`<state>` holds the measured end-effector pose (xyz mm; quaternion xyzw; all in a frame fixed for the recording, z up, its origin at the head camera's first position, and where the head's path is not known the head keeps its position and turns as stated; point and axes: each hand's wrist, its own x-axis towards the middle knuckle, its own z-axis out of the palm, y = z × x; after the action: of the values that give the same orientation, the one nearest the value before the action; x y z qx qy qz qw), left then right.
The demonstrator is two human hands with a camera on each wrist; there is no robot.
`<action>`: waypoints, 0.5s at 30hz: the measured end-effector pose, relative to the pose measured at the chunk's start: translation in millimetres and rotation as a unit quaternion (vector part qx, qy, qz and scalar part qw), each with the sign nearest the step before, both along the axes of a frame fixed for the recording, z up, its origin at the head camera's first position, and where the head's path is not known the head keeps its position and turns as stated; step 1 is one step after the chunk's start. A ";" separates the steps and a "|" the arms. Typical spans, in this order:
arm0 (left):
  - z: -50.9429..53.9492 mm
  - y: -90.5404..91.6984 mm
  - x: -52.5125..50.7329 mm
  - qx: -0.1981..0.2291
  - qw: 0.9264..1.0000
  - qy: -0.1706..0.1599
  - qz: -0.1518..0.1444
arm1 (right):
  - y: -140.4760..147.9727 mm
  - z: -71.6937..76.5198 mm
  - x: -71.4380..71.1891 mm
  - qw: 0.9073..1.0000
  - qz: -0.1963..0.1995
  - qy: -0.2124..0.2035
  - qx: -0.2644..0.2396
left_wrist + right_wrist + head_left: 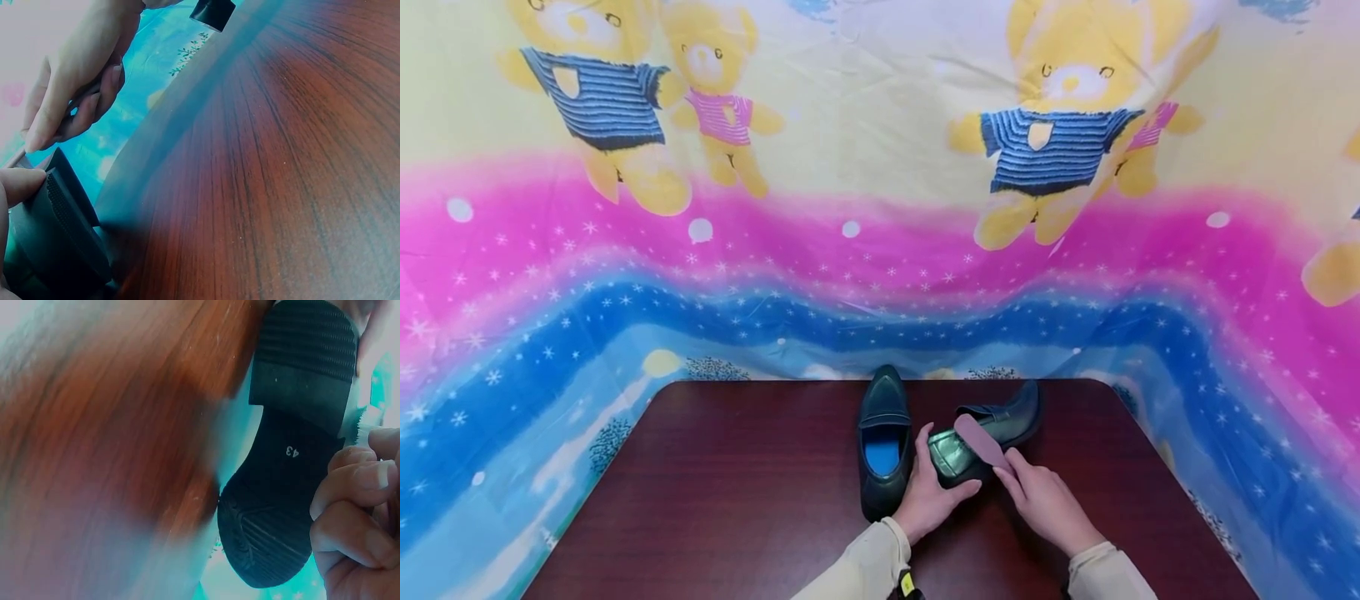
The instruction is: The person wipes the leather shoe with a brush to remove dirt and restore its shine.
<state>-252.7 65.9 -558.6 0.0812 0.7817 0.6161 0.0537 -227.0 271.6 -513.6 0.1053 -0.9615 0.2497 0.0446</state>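
In the head view my left hand (928, 496) grips the heel end of a dark leather loafer (1018, 421), which is tipped on its side. My right hand (1048, 500) holds a pink-backed brush (979, 437) by its handle, against the loafer's side near the heel. White bristles (369, 425) show in the right wrist view, beside the loafer's black sole (294, 450) marked 43. The left wrist view shows the loafer's heel (56, 231) with a left finger on its edge. A second loafer (883, 408) with a blue insole stands upright left of my left hand.
Both loafers are on a dark reddish-brown wooden table (737, 467). A cloth backdrop (850, 275) printed with bears and snowflakes hangs behind the table and along its sides. A black device (212, 12) is near the right wrist.
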 end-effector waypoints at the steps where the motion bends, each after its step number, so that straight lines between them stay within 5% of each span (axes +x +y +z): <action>1: -0.1 0.0 0.0 0.001 1.000 0.000 0.000 | 0.3 0.6 0.0 1.000 -0.003 0.002 0.000; 7: -2.4 0.3 -0.4 -0.002 1.000 -0.005 0.000 | -6.0 4.5 3.1 1.000 -0.002 0.002 0.007; 15: -4.4 -1.0 -1.1 -0.004 1.000 0.023 -0.005 | -24.0 9.6 10.2 0.997 0.077 0.023 0.003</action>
<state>-253.8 64.9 -563.0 0.0991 0.7848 0.6106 0.0386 -216.9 247.7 -504.0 0.1850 -0.9499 0.2473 0.0470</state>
